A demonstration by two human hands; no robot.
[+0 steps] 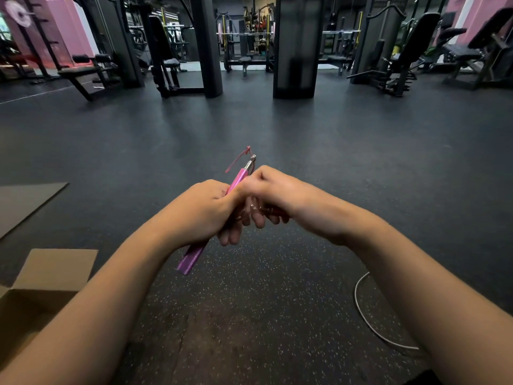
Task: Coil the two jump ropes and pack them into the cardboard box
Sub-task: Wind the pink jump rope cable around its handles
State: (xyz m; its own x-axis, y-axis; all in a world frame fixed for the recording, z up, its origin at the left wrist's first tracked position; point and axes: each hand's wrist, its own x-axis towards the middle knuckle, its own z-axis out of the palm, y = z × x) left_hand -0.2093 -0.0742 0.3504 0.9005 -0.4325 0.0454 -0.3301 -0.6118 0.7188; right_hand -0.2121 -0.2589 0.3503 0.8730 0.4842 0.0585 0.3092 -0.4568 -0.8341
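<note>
Both bare hands meet above the dark speckled rubber gym floor (263,301), working a pink metal jump-rope handle (191,258). The left hand (206,211) has its fingers curled tight around the handle's middle, its ribbed lower end jutting out below the wrist and its silver tip (251,162) pointing away, a thin pink cord (236,161) looping off the tip. The right hand (273,190) closes in a curled grip over loops of that cord just beside the left; motion blur hides how many coils it holds. A white cord (366,318) curves on the floor at right, partly hidden by the forearm. The open brown cardboard box (55,269) sits at lower left, cut off by the frame, its visible interior showing only bare cardboard. A flat cardboard sheet (25,201) lies beyond it.
</note>
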